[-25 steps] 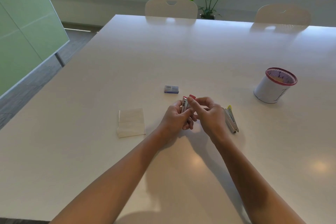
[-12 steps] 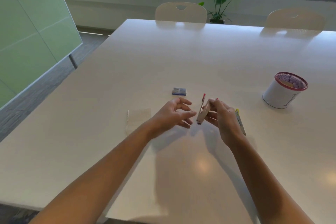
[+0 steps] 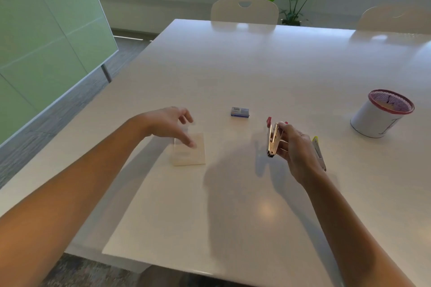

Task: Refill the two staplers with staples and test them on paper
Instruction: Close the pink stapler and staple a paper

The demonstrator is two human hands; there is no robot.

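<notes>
Red-tipped stapler [image 3: 273,138] is now pinched by the right hand [image 3: 294,149] alone; the left hand [image 3: 171,124], fingers spread, has been moved over the paper [image 3: 191,155], so testing seems next.

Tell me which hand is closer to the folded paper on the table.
Left. The left hand hovers open right over the folded paper, fingers above its near-left part. The right hand is well off to the paper's right, holding the red stapler.
</notes>
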